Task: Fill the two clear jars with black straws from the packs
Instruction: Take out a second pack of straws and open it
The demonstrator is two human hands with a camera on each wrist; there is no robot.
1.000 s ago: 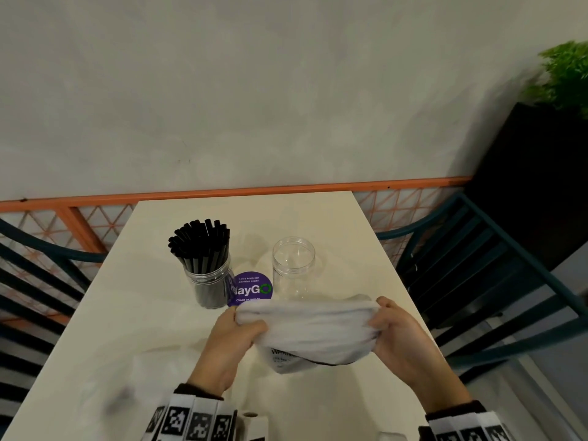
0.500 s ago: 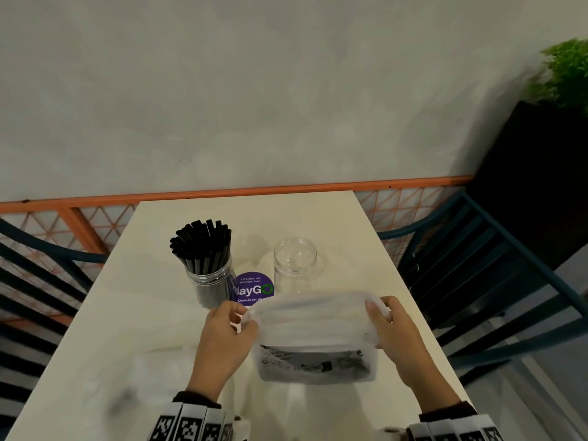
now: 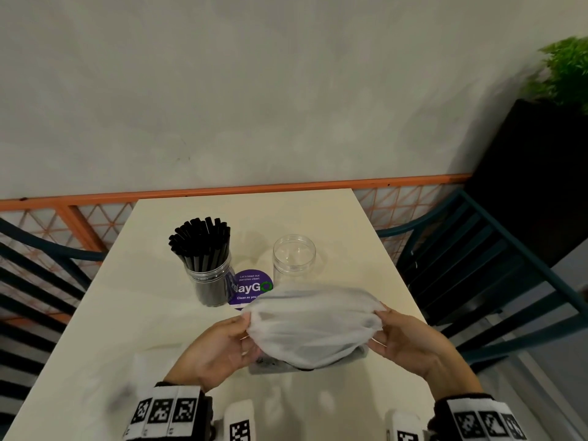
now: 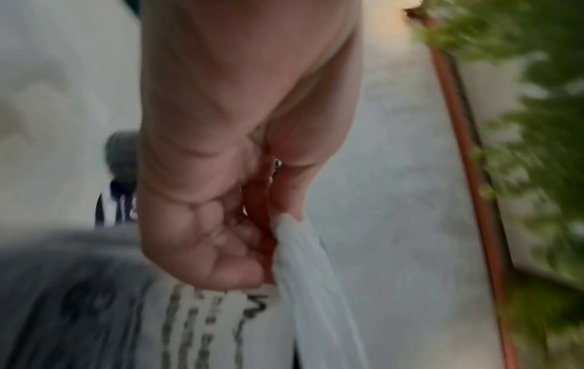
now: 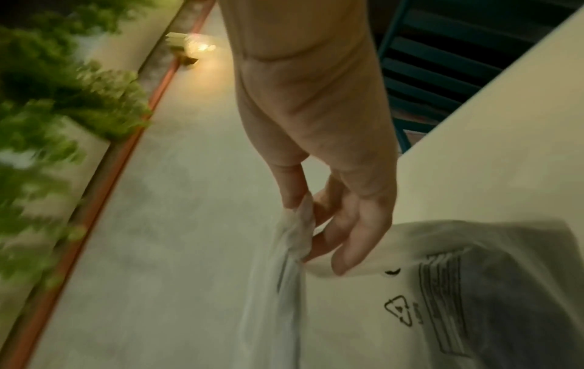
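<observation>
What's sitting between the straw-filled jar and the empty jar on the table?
In the head view, a round purple sticker lies on the table between the straw-filled jar and the empty jar; the plastic pack covers its near edge.

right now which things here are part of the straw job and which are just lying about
Job:
- pack, pinched by left hand and right hand
- full jar of straws
- empty jar

Lying about:
- purple sticker
- chairs
- plant
</observation>
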